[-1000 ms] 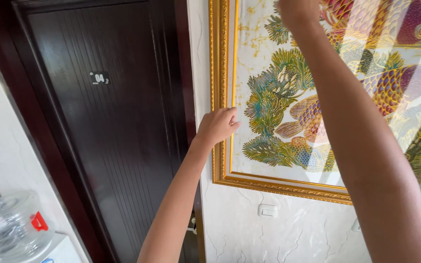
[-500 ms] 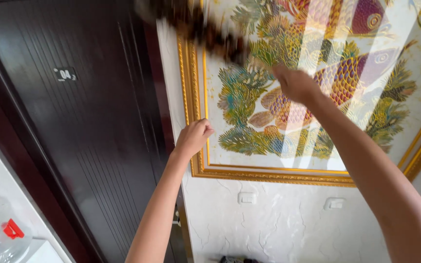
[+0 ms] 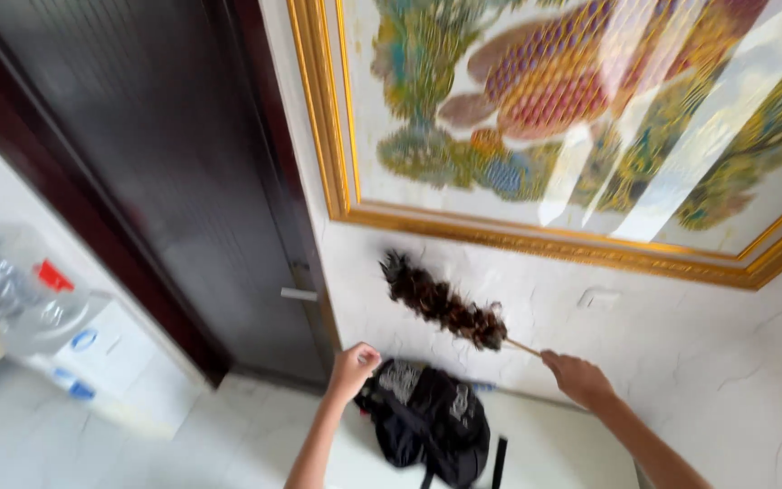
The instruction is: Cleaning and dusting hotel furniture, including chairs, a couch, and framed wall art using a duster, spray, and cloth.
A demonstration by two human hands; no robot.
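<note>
Feather duster (image 3: 443, 303) held low against the wall under the gilt-framed picture (image 3: 590, 118).

The right hand (image 3: 579, 377) is clenched round the thin stick of the duster, whose dark brown feather head stretches up and away from the grip over the white marbled wall (image 3: 708, 362), just below the gold frame. The left hand (image 3: 353, 369) is curled into a loose fist holding nothing, beside the grip and apart from it. Beneath both lies a black bag (image 3: 429, 419); beyond the left hand stand a dark door (image 3: 165, 181) and a water dispenser (image 3: 56, 326).
</note>
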